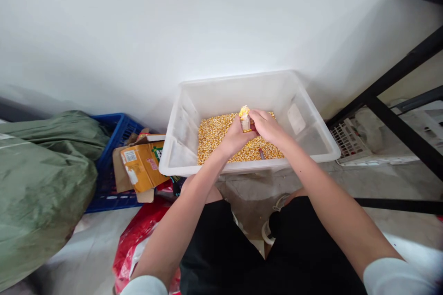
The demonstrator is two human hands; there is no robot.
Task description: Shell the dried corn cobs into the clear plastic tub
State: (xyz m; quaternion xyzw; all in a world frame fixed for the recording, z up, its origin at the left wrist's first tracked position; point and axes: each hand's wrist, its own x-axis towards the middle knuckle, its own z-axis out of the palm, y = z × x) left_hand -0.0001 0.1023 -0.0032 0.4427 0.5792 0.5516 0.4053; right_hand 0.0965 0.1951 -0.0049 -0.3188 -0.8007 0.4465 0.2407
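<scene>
On my feed, left hand (236, 138) and right hand (266, 125) had fingers clamped on a corn cob (245, 122), apparently part bare, kernels (244, 110) remaining. Loose kernels (216, 136) lay in the tub (238, 77).

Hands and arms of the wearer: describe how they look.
A white left sleeve and matching right sleeve show at the picture's lower edge; beyond them both arms are bare. The left hand and right hand are ungloved, with no watch or bracelet visible.

Bright light leaves soft shadows on the wall (207, 23).
</scene>
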